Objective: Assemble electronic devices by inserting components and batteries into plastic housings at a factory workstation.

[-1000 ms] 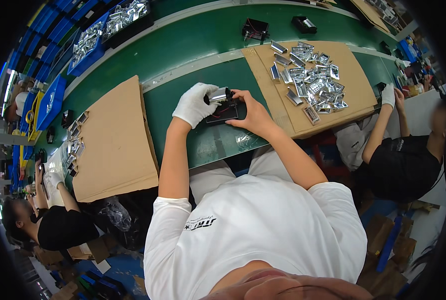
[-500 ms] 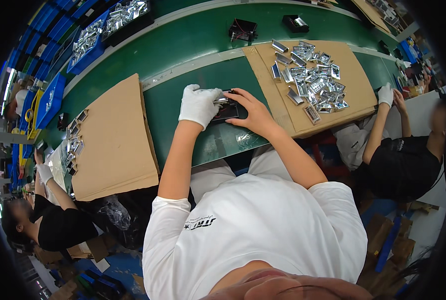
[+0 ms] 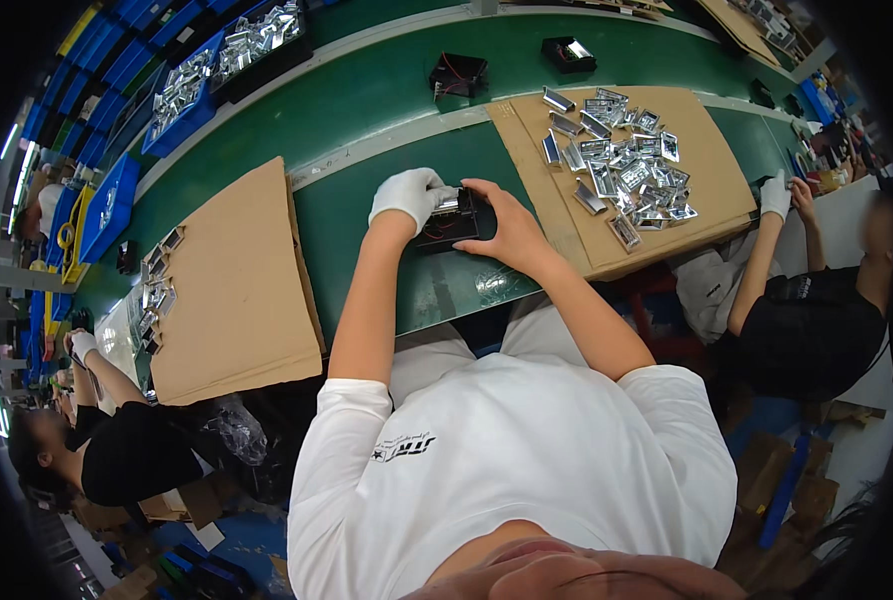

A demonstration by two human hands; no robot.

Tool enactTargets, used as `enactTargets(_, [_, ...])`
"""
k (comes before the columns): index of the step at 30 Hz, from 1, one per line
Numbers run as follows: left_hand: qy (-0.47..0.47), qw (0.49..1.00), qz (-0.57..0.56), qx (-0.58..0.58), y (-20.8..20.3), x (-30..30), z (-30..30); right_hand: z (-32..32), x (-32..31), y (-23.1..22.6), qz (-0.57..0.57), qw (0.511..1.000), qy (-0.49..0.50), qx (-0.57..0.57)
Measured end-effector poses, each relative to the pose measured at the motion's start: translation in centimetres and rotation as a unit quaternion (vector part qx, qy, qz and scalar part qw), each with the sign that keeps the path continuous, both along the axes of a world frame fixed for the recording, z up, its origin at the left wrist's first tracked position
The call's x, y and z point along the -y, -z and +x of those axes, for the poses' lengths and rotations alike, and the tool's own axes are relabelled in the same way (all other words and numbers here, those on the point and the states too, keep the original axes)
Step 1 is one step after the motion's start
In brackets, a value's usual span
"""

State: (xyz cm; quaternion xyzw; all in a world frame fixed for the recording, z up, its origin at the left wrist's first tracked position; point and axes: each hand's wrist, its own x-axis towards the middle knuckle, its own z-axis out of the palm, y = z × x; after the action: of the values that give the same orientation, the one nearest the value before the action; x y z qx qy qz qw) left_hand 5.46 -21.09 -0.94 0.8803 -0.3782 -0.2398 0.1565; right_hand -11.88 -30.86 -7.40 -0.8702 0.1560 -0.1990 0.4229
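Note:
A black plastic box (image 3: 450, 234) with red wires inside lies on the green worktop in front of me. My right hand (image 3: 514, 232), bare, grips its right side, the thumb at the near edge and the fingers at the far edge. My left hand (image 3: 404, 199), in a white glove, is bent over the box's far left corner with its fingers closed on a shiny silver piece (image 3: 448, 206). That piece is at the far part of the box; the glove hides some of it, and I cannot tell whether it is seated.
Right of me, a cardboard sheet (image 3: 566, 240) bears a pile of silver frames (image 3: 634, 175). Another cardboard sheet (image 3: 236, 300) lies left, with several small pieces (image 3: 153, 290) beside it. Two black boxes (image 3: 458, 75) (image 3: 568, 55) sit on the far green strip. Co-workers sit on both sides.
My left hand has shifted slightly right and turned, its fingers curling lower over the box, and more of the red wires shows. The two far black boxes have moved left along the strip.

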Motion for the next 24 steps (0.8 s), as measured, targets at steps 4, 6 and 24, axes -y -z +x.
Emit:
enactTargets(4, [0.026, 0.995, -0.069, 0.066, 1.9, -0.2, 0.4, 0.3, 0.5, -2.0, 0.038, 0.994, -0.073, -0.077])
enactTargets(6, [-0.023, 0.985, -0.13, 0.108, 0.8, -0.2, -0.3, 0.9, 1.7, -2.1, 0.082, 0.99, -0.067, -0.092])
enactTargets(24, [-0.173, 0.896, -0.368, 0.178, 8.6, 0.5, 4.3, 20.5, 16.3, 0.8, -0.503, 0.859, 0.07, -0.064])
